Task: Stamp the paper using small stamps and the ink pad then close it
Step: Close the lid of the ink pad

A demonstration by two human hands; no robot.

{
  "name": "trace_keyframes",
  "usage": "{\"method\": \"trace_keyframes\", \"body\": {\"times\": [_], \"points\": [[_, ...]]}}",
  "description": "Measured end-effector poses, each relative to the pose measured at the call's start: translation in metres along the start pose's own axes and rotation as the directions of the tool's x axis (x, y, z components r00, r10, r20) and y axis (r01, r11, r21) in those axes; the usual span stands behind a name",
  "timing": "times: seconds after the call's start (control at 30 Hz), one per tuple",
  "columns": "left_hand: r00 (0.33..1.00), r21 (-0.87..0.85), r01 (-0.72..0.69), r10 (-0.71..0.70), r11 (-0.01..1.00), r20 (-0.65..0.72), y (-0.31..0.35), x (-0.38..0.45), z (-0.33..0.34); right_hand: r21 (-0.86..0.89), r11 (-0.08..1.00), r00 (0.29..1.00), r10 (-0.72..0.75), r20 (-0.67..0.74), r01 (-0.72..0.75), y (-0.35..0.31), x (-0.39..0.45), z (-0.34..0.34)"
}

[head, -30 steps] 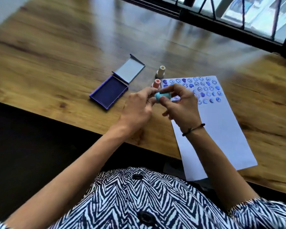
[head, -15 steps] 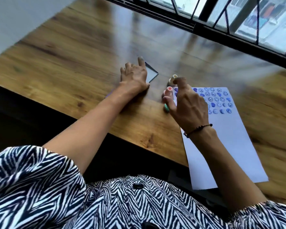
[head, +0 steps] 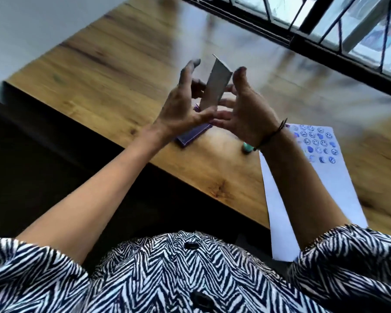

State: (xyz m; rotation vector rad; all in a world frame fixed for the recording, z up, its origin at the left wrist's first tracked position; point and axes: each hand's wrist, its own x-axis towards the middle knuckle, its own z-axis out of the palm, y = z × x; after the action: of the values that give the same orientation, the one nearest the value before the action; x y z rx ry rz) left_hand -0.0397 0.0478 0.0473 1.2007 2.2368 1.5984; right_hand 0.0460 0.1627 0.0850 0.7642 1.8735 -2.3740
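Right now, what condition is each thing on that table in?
ink pad lid: raised upright between both hands, not yet shut
ink pad base: flat on the table
paper: flat, top part stamped in blue
teal stamp: set down beside the paper, nobody holding it

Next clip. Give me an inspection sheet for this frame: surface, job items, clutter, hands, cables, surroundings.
Surface: wooden table, glossy, with window glare on the far part.
Job's things: purple ink pad at the table's near edge, its grey lid raised about upright, not closed; white paper to its right, blue stamp marks on its far end, near end overhanging the table edge; teal stamp lying beside the paper.
Clutter: nothing seen.
Hands: left hand and right hand flank the lid, fingers mostly straight; motion blur hides the exact grip.
Cables: nothing seen.
Surroundings: black-framed window behind the table; pale wall at left.
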Motion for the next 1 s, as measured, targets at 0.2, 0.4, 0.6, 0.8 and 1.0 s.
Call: {"method": "trace_keyframes", "body": {"times": [0.2,0.4,0.6,0.8,1.0], "points": [[0.999,0.043,-0.048,0.048,0.998,-0.019,-0.011,-0.028,-0.005,0.0,1.0,0.993,0.028,0.114,-0.028,0.01,-0.001,0.012],[0.997,0.217,0.042,-0.054,0.975,0.052,-0.029,-0.05,-0.022,-0.808,0.569,0.934,-0.35,-0.074,0.15,0.017,0.006,0.017],[0.983,0.436,0.139,-0.177,0.889,0.05,-0.038,-0.077,-0.019,-0.952,0.242,0.932,-0.352,0.091,0.185,0.051,0.014,0.027],[0.981,0.375,0.157,-0.189,0.914,0.051,-0.037,-0.074,-0.017,-0.955,0.23,0.937,-0.335,0.105,0.189,0.057,0.02,0.026],[0.974,0.346,0.181,-0.217,0.921,0.068,-0.038,-0.073,-0.017,-0.954,0.237,0.933,-0.347,0.096,0.186,0.058,0.019,0.031]]}}
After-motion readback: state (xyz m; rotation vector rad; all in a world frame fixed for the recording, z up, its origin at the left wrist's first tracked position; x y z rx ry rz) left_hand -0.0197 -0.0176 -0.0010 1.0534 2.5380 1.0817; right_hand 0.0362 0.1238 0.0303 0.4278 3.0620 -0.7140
